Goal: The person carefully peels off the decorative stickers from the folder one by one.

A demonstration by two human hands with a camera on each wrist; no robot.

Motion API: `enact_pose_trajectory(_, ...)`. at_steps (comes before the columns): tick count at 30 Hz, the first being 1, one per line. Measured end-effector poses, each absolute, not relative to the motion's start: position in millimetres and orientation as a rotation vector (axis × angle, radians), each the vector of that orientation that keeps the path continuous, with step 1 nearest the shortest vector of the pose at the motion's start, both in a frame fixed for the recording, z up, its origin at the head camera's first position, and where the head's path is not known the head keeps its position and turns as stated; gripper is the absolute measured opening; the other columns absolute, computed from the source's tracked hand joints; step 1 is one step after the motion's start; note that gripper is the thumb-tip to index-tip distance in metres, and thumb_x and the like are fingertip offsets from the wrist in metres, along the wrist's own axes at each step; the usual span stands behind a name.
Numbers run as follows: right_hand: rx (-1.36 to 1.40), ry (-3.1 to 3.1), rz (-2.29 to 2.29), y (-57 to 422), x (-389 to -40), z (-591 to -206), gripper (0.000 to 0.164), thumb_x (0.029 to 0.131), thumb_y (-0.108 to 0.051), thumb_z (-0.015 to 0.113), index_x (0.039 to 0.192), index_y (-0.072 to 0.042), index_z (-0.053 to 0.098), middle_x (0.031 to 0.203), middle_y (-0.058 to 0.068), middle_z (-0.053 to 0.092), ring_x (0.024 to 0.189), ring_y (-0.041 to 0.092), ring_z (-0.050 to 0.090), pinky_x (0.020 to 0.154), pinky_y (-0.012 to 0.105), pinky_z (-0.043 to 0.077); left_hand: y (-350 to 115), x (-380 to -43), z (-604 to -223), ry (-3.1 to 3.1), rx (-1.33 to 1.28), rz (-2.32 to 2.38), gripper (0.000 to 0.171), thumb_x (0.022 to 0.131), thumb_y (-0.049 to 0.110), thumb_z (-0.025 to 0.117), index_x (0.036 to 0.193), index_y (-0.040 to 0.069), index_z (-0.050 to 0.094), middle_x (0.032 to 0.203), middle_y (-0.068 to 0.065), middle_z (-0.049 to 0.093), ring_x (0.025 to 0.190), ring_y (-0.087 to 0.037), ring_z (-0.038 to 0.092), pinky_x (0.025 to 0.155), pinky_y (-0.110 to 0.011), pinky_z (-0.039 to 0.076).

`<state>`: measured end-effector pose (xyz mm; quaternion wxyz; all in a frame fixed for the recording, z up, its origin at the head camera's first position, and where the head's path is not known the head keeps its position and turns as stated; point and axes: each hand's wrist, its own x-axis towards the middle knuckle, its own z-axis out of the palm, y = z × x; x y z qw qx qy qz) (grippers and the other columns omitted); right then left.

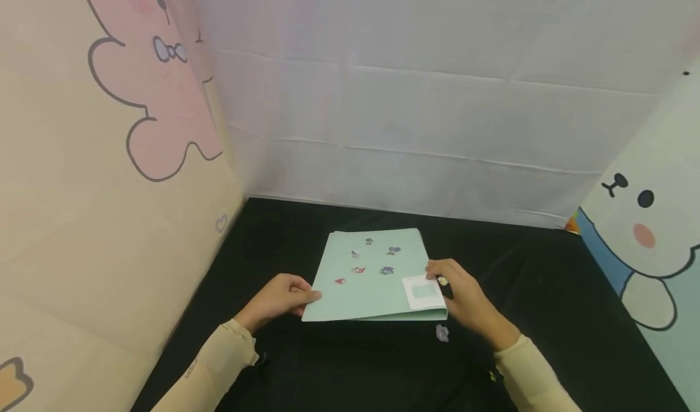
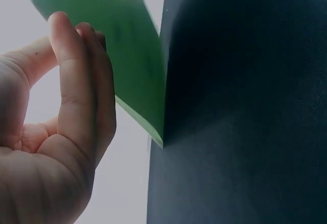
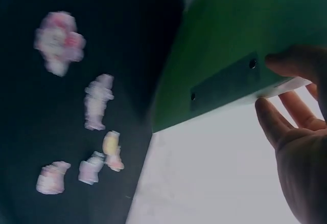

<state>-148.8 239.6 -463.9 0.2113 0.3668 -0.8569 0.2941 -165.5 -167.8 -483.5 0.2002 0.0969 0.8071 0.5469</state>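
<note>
A mint-green folder [image 1: 344, 305] is tilted up off the black table, with several small cartoon stickers [image 1: 386, 271] on its cover and a white label [image 1: 407, 287] at the lower right. My left hand [image 1: 279, 299] pinches its left edge between thumb and fingers. At the opposite edge, beside the label, my right hand [image 1: 467, 299] grips the folder. From the left wrist, the hand [image 2: 71, 116] is seen against the green sheet [image 2: 122, 45]. In the right wrist view two dark rivets [image 3: 253, 64] show on the folder near my thumb.
Loose on the black cloth [image 1: 350, 375] lie a purple sticker [image 1: 442, 333] and a yellow one [image 1: 443, 281] by the right hand. Several more, including a pink one [image 3: 59, 42], appear blurred in the right wrist view. Fabric walls [image 1: 410, 108] enclose the table's back and sides.
</note>
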Motion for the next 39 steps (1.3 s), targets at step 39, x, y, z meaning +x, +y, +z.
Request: enact_pose_trajectory(39, 1.055, -2.534, 0.51, 244.8, -128.7, -536.6, 0.032, 0.075, 0.001, 0.081, 0.101, -0.012, 0.068, 0.105, 0.0, 0.061, 0.095, 0.015, 0.059, 0.076, 0.035, 0.054, -167.5, -153.4, -531.8, 2.536, 0.306, 1.128, 0.023, 0.094, 0.028, 0.072, 0.08, 0.01, 0.074, 0.064, 0.003, 0.063, 0.056, -0.013, 0.062, 0.058, -0.031, 0.052)
